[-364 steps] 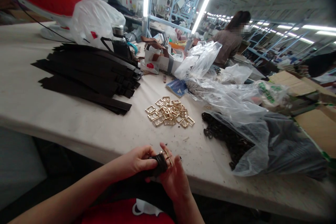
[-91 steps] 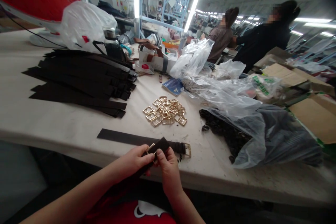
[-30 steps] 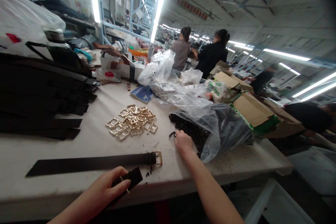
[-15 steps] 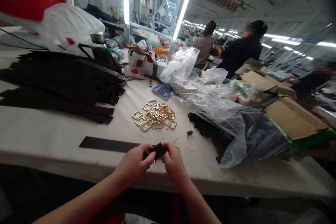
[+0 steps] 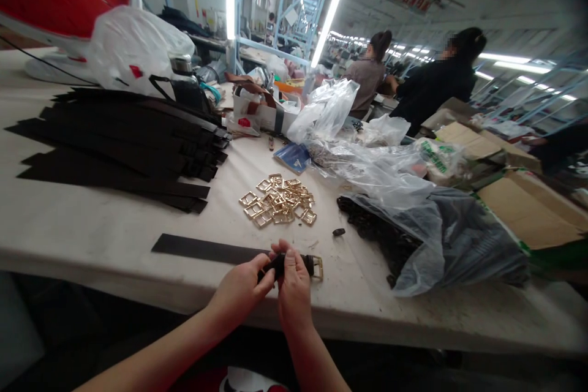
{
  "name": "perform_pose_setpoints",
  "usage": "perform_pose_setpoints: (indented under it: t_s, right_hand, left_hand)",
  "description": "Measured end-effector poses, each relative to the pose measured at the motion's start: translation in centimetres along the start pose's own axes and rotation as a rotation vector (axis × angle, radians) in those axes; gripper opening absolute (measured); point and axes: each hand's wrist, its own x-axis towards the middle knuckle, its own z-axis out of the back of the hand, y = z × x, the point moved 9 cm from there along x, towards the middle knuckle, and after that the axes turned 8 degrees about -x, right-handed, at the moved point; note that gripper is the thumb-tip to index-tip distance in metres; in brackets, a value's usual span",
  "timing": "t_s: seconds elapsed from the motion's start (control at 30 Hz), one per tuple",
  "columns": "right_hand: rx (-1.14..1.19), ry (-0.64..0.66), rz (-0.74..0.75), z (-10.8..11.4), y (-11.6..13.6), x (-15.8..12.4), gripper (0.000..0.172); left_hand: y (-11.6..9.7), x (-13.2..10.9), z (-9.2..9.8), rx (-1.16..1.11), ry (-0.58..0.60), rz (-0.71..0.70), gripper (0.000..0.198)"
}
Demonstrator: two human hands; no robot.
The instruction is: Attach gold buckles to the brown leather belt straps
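My left hand (image 5: 241,286) and my right hand (image 5: 294,285) meet at the table's front edge, both closed on the end of a black strap (image 5: 274,266). Whether a small part sits between the fingers is hidden. Just behind them a black belt (image 5: 206,251) lies flat on the table, its gold buckle (image 5: 316,267) showing to the right of my right hand. A pile of gold buckles (image 5: 278,208) lies further back. A small dark loop (image 5: 339,232) lies loose beside a clear bag of dark loops (image 5: 395,245).
A stack of black straps (image 5: 124,141) fills the left of the white table (image 5: 92,226). Plastic bags (image 5: 367,165), a small open box (image 5: 260,113) and cardboard boxes (image 5: 523,208) crowd the back and right. Two people (image 5: 436,82) stand beyond the table.
A second ago my right hand was out by the bag of dark loops; it came back and joined my left hand on the strap end. The lying belt's buckle now shows again.
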Motion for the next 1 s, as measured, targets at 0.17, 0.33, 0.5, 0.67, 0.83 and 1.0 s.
perform_pose_setpoints:
  t_s: [0.17,0.33,0.5,0.67,0.83,1.0]
  right_hand:
    - [0.132,0.292,-0.208,-1.4,-0.5,0.4,0.032]
    - [0.355,0.413,-0.365,-2.1,-0.8,0.1,0.026]
    - [0.393,0.449,-0.459,-2.6,-1.9,-0.5,0.023]
    - [0.411,0.425,-0.516,-3.2,-2.2,-0.7,0.025]
    - [0.149,0.149,-0.121,-1.1,0.2,0.7,0.024]
    - [-0.142,0.167,0.082,-0.7,2.0,-0.4,0.021]
  left_hand:
    - [-0.3,-0.1,-0.6,-0.155,0.174,-0.029,0.022]
    - [-0.6,-0.4,-0.7,-0.124,0.205,-0.035,0.021]
    - [-1.1,-0.7,-1.0,0.005,0.248,-0.096,0.021]
    - [-1.0,-0.8,-0.9,0.039,0.219,-0.105,0.021]
    - [-0.6,-0.5,0.3,-0.013,0.086,-0.058,0.022]
    - [0.1,-0.1,1.6,-0.134,0.006,-0.033,0.033]
